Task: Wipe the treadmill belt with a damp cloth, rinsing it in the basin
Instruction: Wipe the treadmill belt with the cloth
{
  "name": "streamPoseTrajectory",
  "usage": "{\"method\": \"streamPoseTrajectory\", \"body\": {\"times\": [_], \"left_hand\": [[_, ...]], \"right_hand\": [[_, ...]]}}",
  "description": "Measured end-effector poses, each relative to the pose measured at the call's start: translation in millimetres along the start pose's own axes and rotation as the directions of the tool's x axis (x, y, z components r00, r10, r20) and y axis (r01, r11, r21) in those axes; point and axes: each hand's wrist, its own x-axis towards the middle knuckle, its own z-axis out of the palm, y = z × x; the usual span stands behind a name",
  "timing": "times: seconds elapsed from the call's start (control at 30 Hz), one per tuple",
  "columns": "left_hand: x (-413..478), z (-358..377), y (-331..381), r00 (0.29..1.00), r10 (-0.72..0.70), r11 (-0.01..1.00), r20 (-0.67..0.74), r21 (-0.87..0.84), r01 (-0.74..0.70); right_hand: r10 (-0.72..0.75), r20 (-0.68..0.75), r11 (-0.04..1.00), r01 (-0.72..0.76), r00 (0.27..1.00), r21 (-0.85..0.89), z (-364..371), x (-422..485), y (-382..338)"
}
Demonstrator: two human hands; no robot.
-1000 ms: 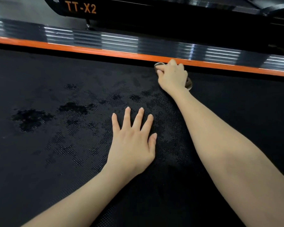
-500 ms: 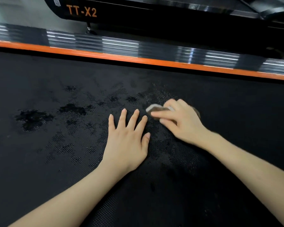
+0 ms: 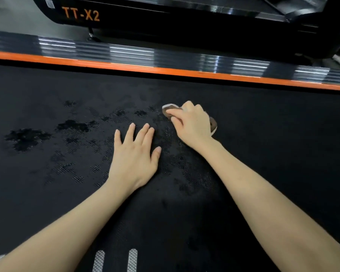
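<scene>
The black treadmill belt (image 3: 273, 138) fills most of the view, with dark wet patches on its left and middle. My right hand (image 3: 192, 124) grips a small brownish cloth with a pale edge (image 3: 169, 107) and holds it against the belt near the middle. The cloth shows only at my fingertips and behind the heel of the hand. My left hand (image 3: 135, 156) lies flat on the belt, fingers spread, just left of the right hand. No basin is in view.
An orange stripe (image 3: 126, 66) and a glossy black side rail (image 3: 165, 55) run along the belt's far edge. Behind it stands another black machine marked TT-X2 (image 3: 81, 15). Two grey textured strips (image 3: 116, 260) sit on the belt at the near edge.
My right hand drew the cloth back from the orange edge toward me, then shifted it a little away again and rightward. The left hand stayed flat in place.
</scene>
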Motion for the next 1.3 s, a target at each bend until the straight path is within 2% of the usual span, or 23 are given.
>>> {"method": "streamPoseTrajectory", "body": {"times": [0.1,0.23,0.3,0.37,0.47,0.53,0.63,0.7,0.77,0.83,0.9,0.97,1.0,1.07,1.17,1.23,1.3], "left_hand": [[0.8,0.1,-1.0,1.0,0.005,1.0,0.002,-0.004,-0.005],[1.4,-0.1,-3.3,1.0,0.006,1.0,-0.024,-0.003,-0.006],[0.0,-0.9,-2.2,0.999,0.013,1.0,-0.032,-0.004,-0.014],[-1.6,-0.7,-1.3,1.0,0.0,1.0,-0.021,0.007,0.0],[-1.8,-0.8,0.2,1.0,-0.002,1.0,0.004,0.021,0.002],[-0.2,-2.4,1.1,1.0,-0.011,1.0,0.016,0.021,0.011],[0.7,-5.3,2.3,1.0,-0.014,1.0,0.004,0.027,0.014],[-1.3,-10.7,5.2,1.0,0.006,0.999,-0.013,0.035,-0.005],[-6.3,-18.1,9.8,0.999,0.036,0.998,-0.023,0.045,-0.035],[-13.6,-25.8,14.6,0.997,0.067,0.997,-0.037,0.033,-0.066],[-24.7,-33.0,15.1,0.993,0.109,0.994,-0.05,0.028,-0.108],[-38.1,-37.8,12.3,0.99,0.13,0.991,-0.046,0.044,-0.128],[-44.5,-38.9,8.9,0.993,0.115,0.992,-0.026,0.055,-0.113],[-56.6,-37.7,1.6,0.997,0.056,0.995,0.051,0.077,-0.06],[-72.7,-28.9,-5.3,0.99,-0.014,0.995,0.139,0.103,0.0],[-79.7,-23.2,-6.7,0.992,-0.024,0.995,0.125,0.102,0.012],[-82.8,-20.4,-6.4,0.995,-0.026,0.994,0.095,0.106,0.016]], "right_hand": [[-0.096,0.019,0.994,0.094,0.995,0.062,-25.1,-66.6,-15.1],[-0.273,0.13,0.949,0.244,0.953,0.199,-66.1,-157.7,-20.1],[-0.327,0.162,0.939,0.3,0.931,0.169,-77.5,-168.3,1.6],[-0.253,0.15,0.967,0.248,0.956,0.057,-76.6,-153.1,29.3],[0.076,0.032,0.996,-0.074,0.997,-0.05,-69.6,-125.8,53.1],[0.128,-0.006,0.987,-0.128,0.992,-0.1,-67.5,-130.6,41.2],[-0.091,0.029,0.996,0.092,0.995,-0.021,-81.1,-174.5,0.3],[-0.267,0.108,0.961,0.255,0.958,0.11,-92.1,-212.4,-21.2],[-0.371,0.177,0.92,0.335,0.912,0.203,-99.5,-232.4,-27.4],[-0.417,0.185,0.903,0.383,0.89,0.195,-97.8,-226.0,-17.6],[-0.345,0.147,0.938,0.334,0.927,0.097,-89.6,-199.9,-4.4],[-0.126,0.1,0.992,0.127,0.987,-0.007,-83.3,-169.1,6.5],[-0.027,0.099,0.999,0.03,0.995,-0.029,-79.3,-159.1,9.3],[0.002,0.102,0.999,0.003,0.995,-0.048,-75.2,-157.9,3.9],[-0.258,0.063,0.963,0.252,0.964,0.095,-83.0,-196.2,-18.2],[-0.474,0.122,0.87,0.443,0.872,0.215,-92.5,-227.7,-23.1],[-0.578,0.17,0.805,0.523,0.798,0.282,-100.2,-232.6,-14.3]]}}
